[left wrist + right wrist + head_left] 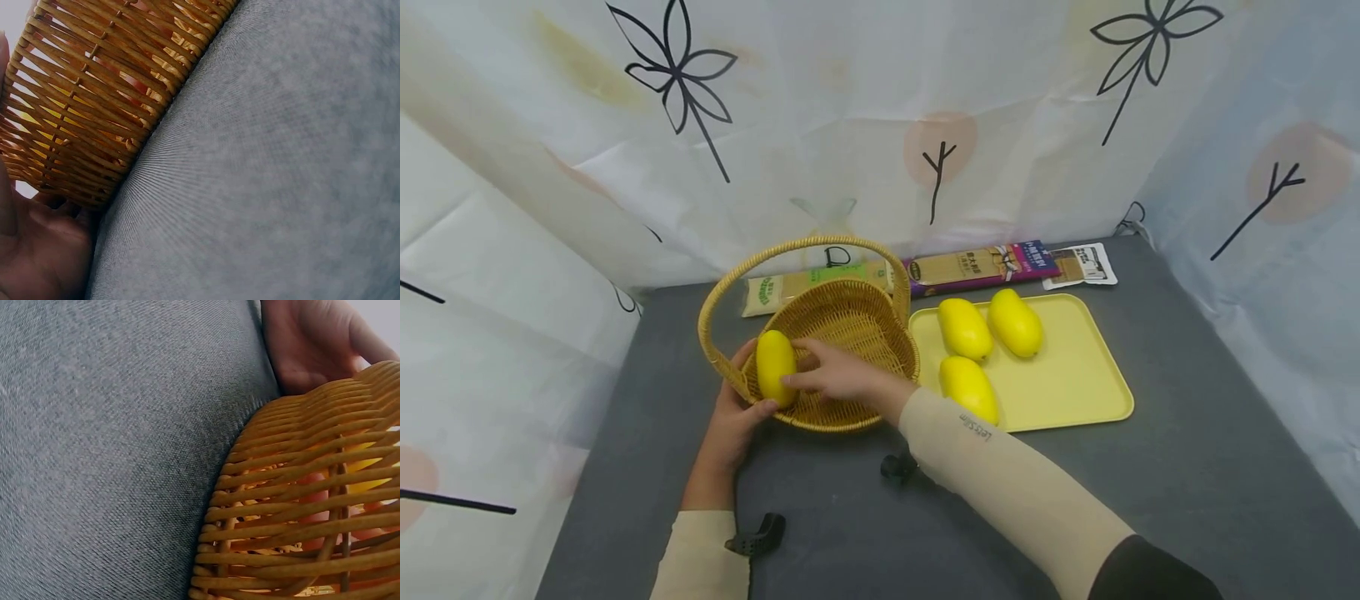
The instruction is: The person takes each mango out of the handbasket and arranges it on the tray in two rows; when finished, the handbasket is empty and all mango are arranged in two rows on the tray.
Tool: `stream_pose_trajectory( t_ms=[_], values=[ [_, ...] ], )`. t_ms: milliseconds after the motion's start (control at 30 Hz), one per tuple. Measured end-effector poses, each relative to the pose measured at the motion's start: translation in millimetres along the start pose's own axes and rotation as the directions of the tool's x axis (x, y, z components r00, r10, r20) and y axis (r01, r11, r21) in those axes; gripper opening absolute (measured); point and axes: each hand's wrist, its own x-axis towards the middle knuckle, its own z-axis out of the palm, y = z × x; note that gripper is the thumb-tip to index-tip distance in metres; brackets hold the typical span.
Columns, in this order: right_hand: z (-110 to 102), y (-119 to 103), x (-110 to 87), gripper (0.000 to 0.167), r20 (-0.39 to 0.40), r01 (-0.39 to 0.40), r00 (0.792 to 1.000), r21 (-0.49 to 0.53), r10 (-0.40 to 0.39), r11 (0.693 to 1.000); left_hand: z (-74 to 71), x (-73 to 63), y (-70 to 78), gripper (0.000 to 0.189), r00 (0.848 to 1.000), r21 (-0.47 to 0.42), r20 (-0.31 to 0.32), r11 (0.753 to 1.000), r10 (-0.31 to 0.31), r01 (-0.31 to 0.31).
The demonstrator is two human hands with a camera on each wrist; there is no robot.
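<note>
A woven wicker basket (838,427) with a tall hooped handle stands left of centre on the grey table. At its left side my left hand (733,425) grips the wall, thumb at the front rim. Inside that same end, a yellow mango (774,367) stands upright. My right hand (838,372) reaches over the basket and holds the mango from its right side, thumb low and forefinger high. Through the weave, fingers and yellow skin show in the right wrist view. In the left wrist view, my left palm (47,256) lies against the basket's outer wall.
Right of the basket, a pale yellow tray (1075,358) bears three more mangoes (1016,323). Behind lie a green noodle packet (790,287), a purple packet (970,267) and a small white pouch (1086,265). Patterned cloth (850,108) hangs around the table.
</note>
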Motion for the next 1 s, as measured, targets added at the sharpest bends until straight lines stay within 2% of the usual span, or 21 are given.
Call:
stream_pose_trajectory(
  t_ms=[200, 367, 467, 767, 1000],
  values=[
    [2, 1, -0.1, 0.067, 0.048, 0.075, 0.996, -0.067, -0.071, 0.995, 0.4, -0.4, 2.0, 0.088, 1.000, 0.024, -0.020, 1.000, -0.014, 0.015],
    [3, 1, 0.2, 0.067, 0.064, 0.114, 0.993, -0.202, -0.103, 0.973, -0.3, 0.0, 3.0, 0.090, 0.999, 0.027, -0.024, 0.999, -0.026, 0.027],
    [2, 2, 0.4, 0.067, 0.072, 0.119, 0.992, -0.248, -0.104, 0.962, -1.0, 1.1, 2.8, 0.090, 1.000, 0.033, -0.022, 0.999, -0.022, 0.023],
    [-1, 5, -3.8, 0.061, 0.114, 0.170, 0.982, -0.206, -0.149, 0.964, -1.4, 2.5, 1.7, 0.088, 1.000, 0.001, -0.008, 1.000, -0.001, 0.001],
    [1, 2, -12.1, 0.069, 0.024, 0.174, 0.985, -0.238, -0.173, 0.955, -0.6, 0.2, 1.7, 0.087, 1.000, 0.019, -0.011, 1.000, -0.022, 0.022]
  ],
)
